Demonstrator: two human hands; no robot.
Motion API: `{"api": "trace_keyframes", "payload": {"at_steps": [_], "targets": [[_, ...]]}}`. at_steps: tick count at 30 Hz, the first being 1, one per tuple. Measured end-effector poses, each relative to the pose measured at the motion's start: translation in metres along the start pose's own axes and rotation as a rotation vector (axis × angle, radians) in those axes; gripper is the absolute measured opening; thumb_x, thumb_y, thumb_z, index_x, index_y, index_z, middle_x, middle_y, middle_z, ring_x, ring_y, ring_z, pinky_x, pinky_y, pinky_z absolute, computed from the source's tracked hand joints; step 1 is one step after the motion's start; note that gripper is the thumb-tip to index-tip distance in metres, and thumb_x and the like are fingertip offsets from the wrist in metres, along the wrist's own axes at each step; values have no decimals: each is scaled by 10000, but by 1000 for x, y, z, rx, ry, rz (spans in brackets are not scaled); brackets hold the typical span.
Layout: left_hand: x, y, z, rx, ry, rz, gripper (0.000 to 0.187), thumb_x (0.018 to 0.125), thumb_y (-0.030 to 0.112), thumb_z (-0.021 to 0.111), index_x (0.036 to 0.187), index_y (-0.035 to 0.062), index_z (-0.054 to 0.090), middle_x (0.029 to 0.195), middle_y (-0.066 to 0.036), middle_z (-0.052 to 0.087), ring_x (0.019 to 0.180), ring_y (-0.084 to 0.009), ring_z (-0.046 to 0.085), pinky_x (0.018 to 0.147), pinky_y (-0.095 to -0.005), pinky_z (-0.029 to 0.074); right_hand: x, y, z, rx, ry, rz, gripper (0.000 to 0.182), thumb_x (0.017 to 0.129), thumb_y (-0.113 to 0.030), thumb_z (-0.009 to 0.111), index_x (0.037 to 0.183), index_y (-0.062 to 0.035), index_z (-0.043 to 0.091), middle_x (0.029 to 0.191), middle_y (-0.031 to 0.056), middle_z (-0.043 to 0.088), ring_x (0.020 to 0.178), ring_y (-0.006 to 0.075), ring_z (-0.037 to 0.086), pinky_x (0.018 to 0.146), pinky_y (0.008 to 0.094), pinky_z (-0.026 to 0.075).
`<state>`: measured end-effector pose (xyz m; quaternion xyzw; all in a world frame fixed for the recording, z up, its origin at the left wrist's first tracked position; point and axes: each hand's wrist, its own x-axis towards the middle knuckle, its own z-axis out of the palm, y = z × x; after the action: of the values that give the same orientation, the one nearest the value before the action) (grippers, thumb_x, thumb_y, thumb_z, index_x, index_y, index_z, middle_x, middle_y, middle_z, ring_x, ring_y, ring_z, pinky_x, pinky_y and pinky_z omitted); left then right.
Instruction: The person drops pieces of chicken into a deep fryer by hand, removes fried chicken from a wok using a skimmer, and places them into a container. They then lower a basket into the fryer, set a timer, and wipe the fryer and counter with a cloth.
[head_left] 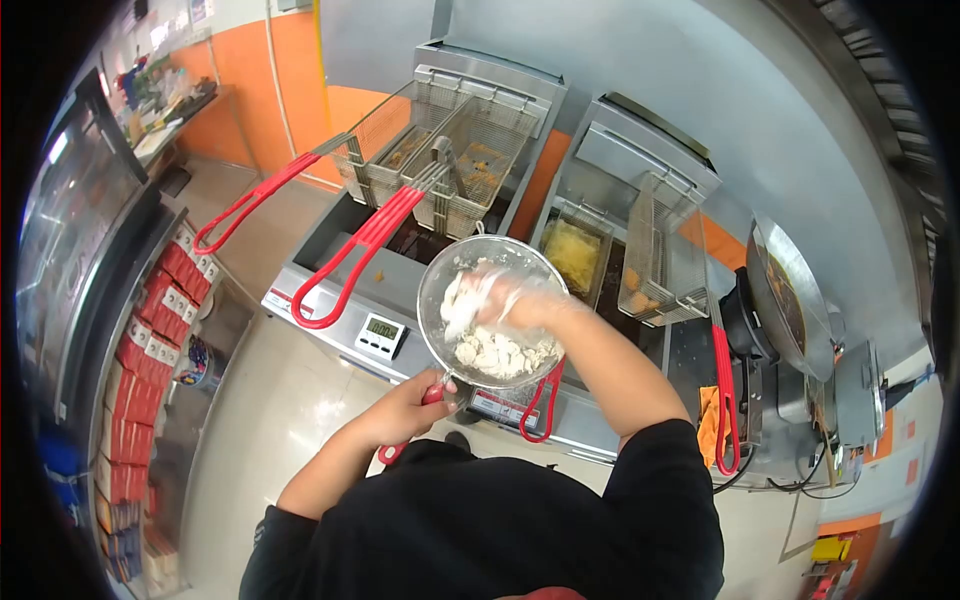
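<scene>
My left hand (412, 408) is wrapped round the red handle (392, 453) of a round mesh strainer (432, 335). The strainer is held over the front edge of the fryers. Pale, flour-coated pieces (500, 354) lie in its lower part. My right hand (510, 300) is inside the strainer among the pieces, smeared by motion and whitened with flour. Its fingers cannot be made out.
Two wire baskets (480, 150) with red handles sit over the left fryer, and another basket (660, 250) hangs at the right fryer. Yellow food (573, 255) fries between them. A timer (381, 336), a wok (785, 290) and shelves of red boxes (130, 405) surround me.
</scene>
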<state>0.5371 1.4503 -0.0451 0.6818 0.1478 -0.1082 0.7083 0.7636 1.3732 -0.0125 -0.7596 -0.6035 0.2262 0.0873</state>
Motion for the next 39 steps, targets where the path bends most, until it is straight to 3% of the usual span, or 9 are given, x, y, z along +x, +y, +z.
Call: {"api": "trace_keyframes", "payload": {"at_steps": [12, 17, 19, 26, 30, 33, 35, 37, 39], "targets": [[22, 1, -4, -130, -38, 5, 220, 822, 90, 550, 999, 52, 424, 643, 17, 394, 462, -51, 338, 414, -204, 280, -30, -3, -61, 49, 71, 230, 416, 639, -172, 619, 1037, -69, 557, 983, 146, 565, 907, 278, 547, 804, 312, 431], [28, 0, -6, -124, -30, -2, 216, 823, 88, 546, 997, 49, 425, 646, 18, 391, 460, -51, 340, 410, -205, 280, -18, 69, -62, 69, 300, -51, 413, 648, -124, 662, 1044, -64, 564, 1004, 106, 597, 899, 217, 578, 792, 292, 451], [26, 2, -5, -102, -24, -20, 212, 822, 89, 547, 992, 48, 428, 646, 20, 389, 457, -51, 344, 407, -204, 280, -25, 72, -84, 650, 250, -125, 359, 687, -79, 651, 1032, -30, 563, 952, 90, 617, 861, 176, 589, 780, 263, 456], [16, -18, -15, 48, 22, -4, 211, 814, 73, 544, 993, 41, 437, 625, 25, 400, 441, -52, 373, 401, -201, 292, -24, 122, -96, 602, 467, 527, 378, 749, -344, 655, 910, -9, 587, 731, 63, 611, 626, 132, 544, 574, 258, 431], [0, 8, -13, -118, 86, -181, 226, 820, 73, 546, 1012, 41, 431, 593, 38, 392, 445, -53, 377, 409, -201, 300, -7, 194, -33, 605, 290, 700, 212, 741, -123, 659, 617, -36, 510, 646, 86, 568, 510, 144, 462, 441, 282, 356], [-2, 5, -17, -94, 87, -194, 226, 826, 90, 551, 1014, 44, 432, 599, 35, 399, 460, -51, 386, 423, -198, 310, 19, 260, 41, 905, 192, 733, 170, 710, -82, 670, 816, -5, 561, 778, 82, 594, 684, 191, 587, 473, 323, 434], [-2, 3, -18, -51, 94, -184, 245, 829, 120, 560, 1027, 47, 434, 607, 34, 406, 477, -49, 395, 439, -198, 325, 17, 242, 34, 835, 60, 819, 306, 718, -126, 675, 970, 5, 561, 862, 130, 612, 880, 237, 595, 629, 352, 483], [-3, 6, -18, 13, 107, -192, 255, 829, 127, 562, 1035, 49, 435, 614, 35, 409, 481, -48, 397, 443, -199, 329, 19, 259, 37, -101, -29, 511, 346, 725, -138, 659, 1025, 3, 559, 947, 167, 599, 947, 253, 573, 751, 329, 459], [-2, 3, -18, -13, 109, -189, 263, 829, 132, 563, 1042, 49, 434, 622, 36, 411, 485, -48, 397, 446, -199, 331, 26, 266, 28, -185, -82, 678, 401, 768, -195, 586, 1110, 5, 523, 1083, 199, 535, 1064, 282, 495, 877, 324, 391]]}}
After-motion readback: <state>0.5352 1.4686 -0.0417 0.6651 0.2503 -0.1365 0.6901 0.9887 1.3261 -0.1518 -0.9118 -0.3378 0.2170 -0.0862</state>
